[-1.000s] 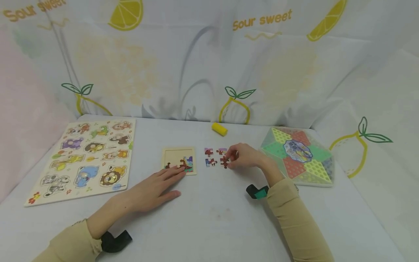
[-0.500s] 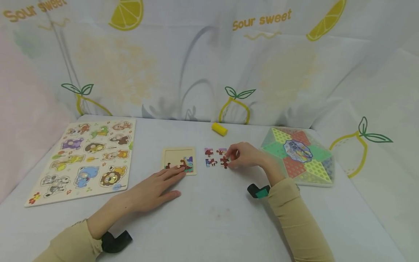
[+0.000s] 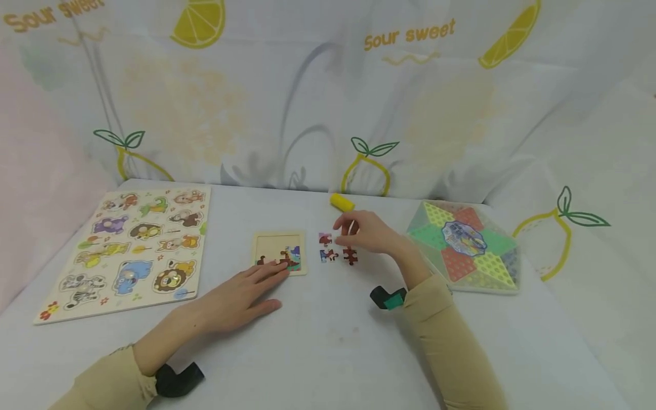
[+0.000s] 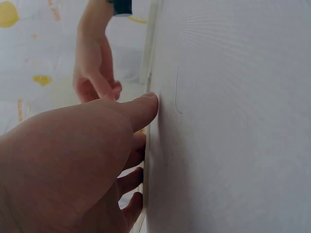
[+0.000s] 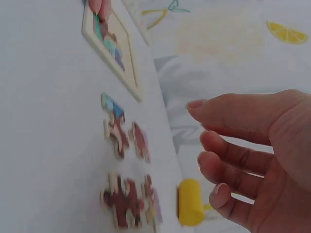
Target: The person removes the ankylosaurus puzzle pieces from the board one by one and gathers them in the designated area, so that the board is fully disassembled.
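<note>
My left hand [image 3: 236, 299] lies flat with straight fingers, its fingertips resting on the lower part of a small square wooden puzzle tray [image 3: 269, 242]. Brown, teal and blue pieces fill part of that tray; the fingers hide some of them. Above several loose jigsaw pieces to the tray's right hovers my right hand [image 3: 373, 234]. Its thumb and fingers are apart with nothing between them in the right wrist view. Among the loose pieces are a brown one [image 5: 124, 200], a brown-and-blue one [image 5: 116, 127] and a purple-edged one [image 3: 325, 239].
A large animal peg puzzle board [image 3: 146, 250] lies on the left. On the right is a hexagonal box [image 3: 463, 245] with a coloured star pattern. A yellow cylinder [image 3: 341, 202] lies behind the loose pieces, near the printed curtain [image 3: 287, 85].
My right hand has lifted from the near right brown piece and moved up and left over the loose pieces. The left hand stays on the tray.
</note>
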`<state>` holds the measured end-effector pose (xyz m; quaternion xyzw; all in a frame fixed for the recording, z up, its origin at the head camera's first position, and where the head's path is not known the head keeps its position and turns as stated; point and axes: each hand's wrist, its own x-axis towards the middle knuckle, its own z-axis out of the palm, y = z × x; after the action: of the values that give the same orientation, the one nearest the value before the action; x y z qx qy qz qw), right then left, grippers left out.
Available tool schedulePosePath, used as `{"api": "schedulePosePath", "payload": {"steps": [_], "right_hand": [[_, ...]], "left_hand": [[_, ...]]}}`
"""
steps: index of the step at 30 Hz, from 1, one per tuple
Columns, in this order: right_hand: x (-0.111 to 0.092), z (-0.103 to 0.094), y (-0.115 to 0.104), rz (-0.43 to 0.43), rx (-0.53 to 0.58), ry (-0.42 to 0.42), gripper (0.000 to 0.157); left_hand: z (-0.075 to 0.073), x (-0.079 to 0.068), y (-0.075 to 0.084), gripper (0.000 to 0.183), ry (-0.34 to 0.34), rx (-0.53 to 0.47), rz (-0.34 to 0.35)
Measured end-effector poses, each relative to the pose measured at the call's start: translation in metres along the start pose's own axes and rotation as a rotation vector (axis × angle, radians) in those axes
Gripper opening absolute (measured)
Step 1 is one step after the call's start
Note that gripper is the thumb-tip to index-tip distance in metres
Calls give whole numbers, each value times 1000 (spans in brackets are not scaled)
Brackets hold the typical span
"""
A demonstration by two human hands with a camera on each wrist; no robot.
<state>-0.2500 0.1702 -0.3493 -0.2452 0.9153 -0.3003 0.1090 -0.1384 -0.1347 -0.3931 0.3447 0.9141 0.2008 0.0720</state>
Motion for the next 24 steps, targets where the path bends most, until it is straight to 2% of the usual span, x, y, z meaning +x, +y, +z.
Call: {"api": "schedulePosePath", "payload": {"steps": [5,8,14,24], "right_hand": [[18,11,-31,-107,34,2,32],[26,24,-42,-123,31,-12,32],[36,45,-51,-123,-33,-82,33],[41,59,-51,-152,-70,-137,40]], "left_hand": [[3,1,-1,61,-6,-23,-7],[5,3,-1,62,-21,-25,-6],[2,4,-1,62,-11,8,-11],[-1,2,-1,63,-29,3,-22]]}}
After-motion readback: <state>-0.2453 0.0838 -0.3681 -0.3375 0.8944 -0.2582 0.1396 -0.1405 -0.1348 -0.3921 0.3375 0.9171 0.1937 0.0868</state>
